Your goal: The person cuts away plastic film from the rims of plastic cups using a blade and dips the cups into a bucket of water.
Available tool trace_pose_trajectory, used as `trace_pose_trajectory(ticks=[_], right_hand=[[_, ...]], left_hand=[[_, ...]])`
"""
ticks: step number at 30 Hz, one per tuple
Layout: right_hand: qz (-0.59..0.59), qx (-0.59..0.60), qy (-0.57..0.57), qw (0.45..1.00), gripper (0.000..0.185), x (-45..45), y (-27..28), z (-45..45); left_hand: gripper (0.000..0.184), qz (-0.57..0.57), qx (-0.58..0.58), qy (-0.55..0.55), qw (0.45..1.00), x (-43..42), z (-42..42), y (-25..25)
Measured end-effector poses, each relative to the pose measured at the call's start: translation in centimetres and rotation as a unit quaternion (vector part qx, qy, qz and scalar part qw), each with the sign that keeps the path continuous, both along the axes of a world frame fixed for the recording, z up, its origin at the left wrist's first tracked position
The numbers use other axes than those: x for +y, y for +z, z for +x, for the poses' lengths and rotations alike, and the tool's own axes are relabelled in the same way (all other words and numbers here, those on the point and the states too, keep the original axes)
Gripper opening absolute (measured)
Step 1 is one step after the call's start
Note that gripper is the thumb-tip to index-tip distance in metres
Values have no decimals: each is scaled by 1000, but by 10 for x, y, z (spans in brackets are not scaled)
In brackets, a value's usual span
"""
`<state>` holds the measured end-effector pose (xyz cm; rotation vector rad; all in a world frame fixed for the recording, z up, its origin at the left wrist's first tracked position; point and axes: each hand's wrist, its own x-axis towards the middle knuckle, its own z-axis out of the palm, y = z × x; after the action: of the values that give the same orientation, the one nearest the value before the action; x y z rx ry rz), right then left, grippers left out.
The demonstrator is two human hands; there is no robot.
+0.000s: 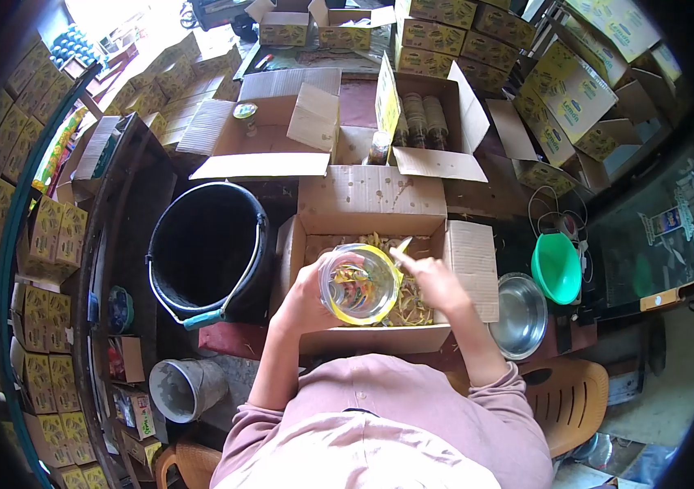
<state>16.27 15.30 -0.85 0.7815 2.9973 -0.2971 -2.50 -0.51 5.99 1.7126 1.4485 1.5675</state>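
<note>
My left hand [308,295] is wrapped round the side of a clear plastic jar [355,300] with a yellow band at its edge. Coloured printing shows through its wall, and its round end faces up at me. Close to the jar's right side, my right hand [438,285] is closed, fingers pointing at the rim. A small pale piece [402,244] shows at its fingertips, too small to name. Both hands are above an open cardboard box [371,222]. Yellowish and pale scraps [416,308] lie inside it, partly hidden by the jar and hands.
Left of the box stands a black bucket [200,244] with a wire handle; a grey bucket [188,389] is lower. A green bowl [556,269] and a metal bowl [520,316] are at right. Behind are open cartons [274,122], one holding several jars [424,122]. Stacked cartons line both sides.
</note>
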Motion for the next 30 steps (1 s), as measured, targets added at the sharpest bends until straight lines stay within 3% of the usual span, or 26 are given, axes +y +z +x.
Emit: trace_pose_trajectory(ticks=[3,7,8,12,13,16,21,25,30], right_hand=[[-49,-66,-25,996,66,-20,16,1],[-68,121,-25,990,61,-8,36,11],[-15,194,-9,981,58,-5,46,13],[-116,363,-110,918,42,-16,100,22],[-88,400,-95,907,48,-19,107,24],[-112,424,-65,896,55,-35,132,22],[-65,312,34,947,64,-46,126,8],[-33,254,36,966,68,-54,121,-10],[-4,265,-50,963,71,-45,114,-5]], left_hand=[[61,8,6,-18,1000,-2,-4,-1],[61,9,0,-17,1000,-4,-3,2],[59,7,21,-3,1000,-4,-4,2],[58,0,123,53,991,-1,-6,4],[59,-2,146,63,987,0,-7,2],[61,-10,189,68,980,2,-9,3],[63,-51,222,58,972,3,-2,8],[63,-67,249,59,964,3,4,9],[60,-117,235,85,961,-2,2,11]])
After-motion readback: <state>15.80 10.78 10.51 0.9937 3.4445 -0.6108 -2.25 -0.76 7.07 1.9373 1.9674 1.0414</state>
